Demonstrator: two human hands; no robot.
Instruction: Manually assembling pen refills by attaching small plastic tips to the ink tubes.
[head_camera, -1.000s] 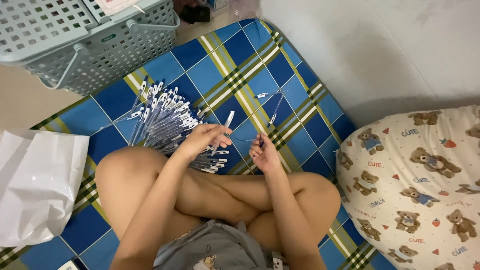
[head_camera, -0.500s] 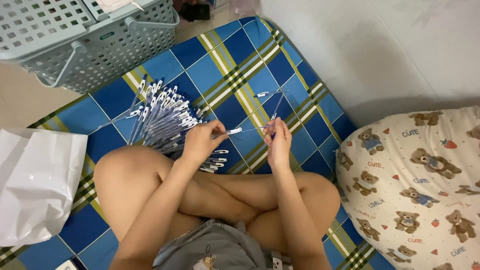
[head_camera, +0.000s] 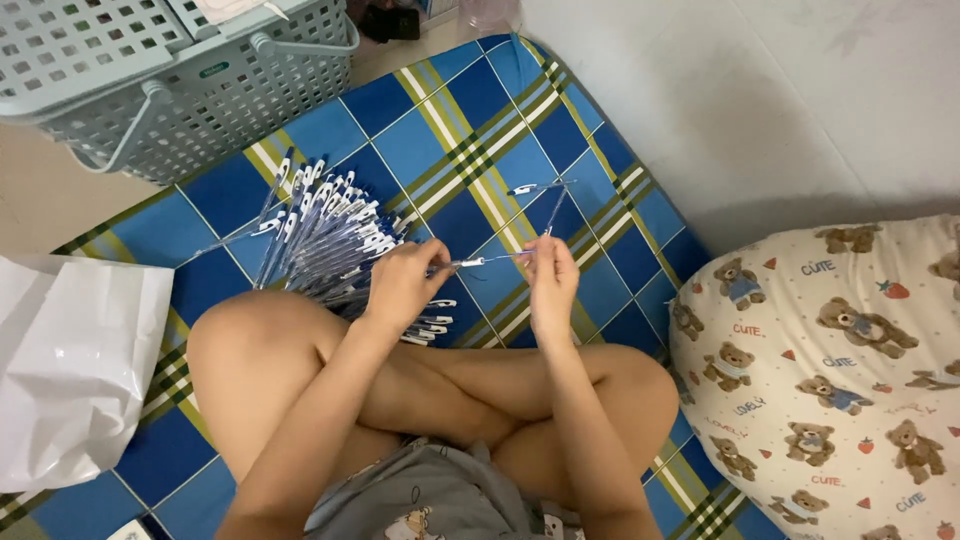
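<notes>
Down at the bottom of the head view, crossed bare legs fill the foreground, the person sitting on a blue, green and white checked mat. Just above the knees, both hands are up and working close together: the left hand is closed around one end of a slim clear pen, and the right hand pinches the other end, so the pen runs level between them, held off the mat. Whether the fingers grip a cap or the barrel itself is too small to tell. Right behind the left hand lies a big fanned heap of pens, clear barrels with white and dark ends, resting on the mat and partly hidden by that hand. A little beyond the right hand, two loose pens lie by themselves. Off to the left sits a white plastic bag, to the right a cushion printed with teddy bears. Farthest back, top left, a grey-green lattice basket stands at the mat's edge.
</notes>
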